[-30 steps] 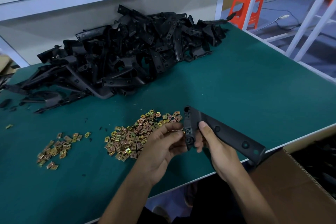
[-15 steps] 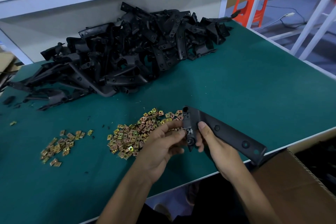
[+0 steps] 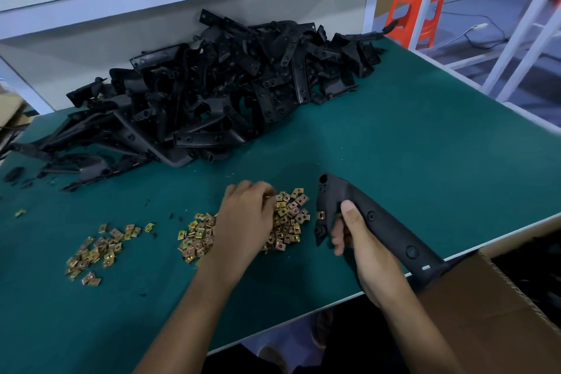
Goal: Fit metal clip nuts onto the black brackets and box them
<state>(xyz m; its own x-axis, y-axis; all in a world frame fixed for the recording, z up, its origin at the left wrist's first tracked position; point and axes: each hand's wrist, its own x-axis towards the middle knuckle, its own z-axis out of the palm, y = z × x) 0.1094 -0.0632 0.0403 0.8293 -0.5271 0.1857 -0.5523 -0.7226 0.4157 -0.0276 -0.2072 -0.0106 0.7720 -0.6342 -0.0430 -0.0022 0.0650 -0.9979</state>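
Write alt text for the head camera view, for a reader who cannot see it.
A person's right hand grips a black bracket with one clip nut fitted near its end, while the left hand is over a pile of brass-coloured clip nuts on a green table, fingers down among them. A heap of black brackets lies behind, and a cardboard box sits at lower right.

Two hands: left hand (image 3: 246, 222), right hand (image 3: 361, 240). One black bracket (image 3: 379, 222) in hand, one fitted clip nut (image 3: 321, 215) visible on it. One bracket pile (image 3: 212, 94), dozens, too tangled to count. Two loose clip-nut heaps: big heap (image 3: 288, 222), dozens; small heap (image 3: 100, 249), roughly thirty. One stray nut (image 3: 20, 213). One cardboard box (image 3: 485, 313) at the near edge. One orange stool (image 3: 416, 12).
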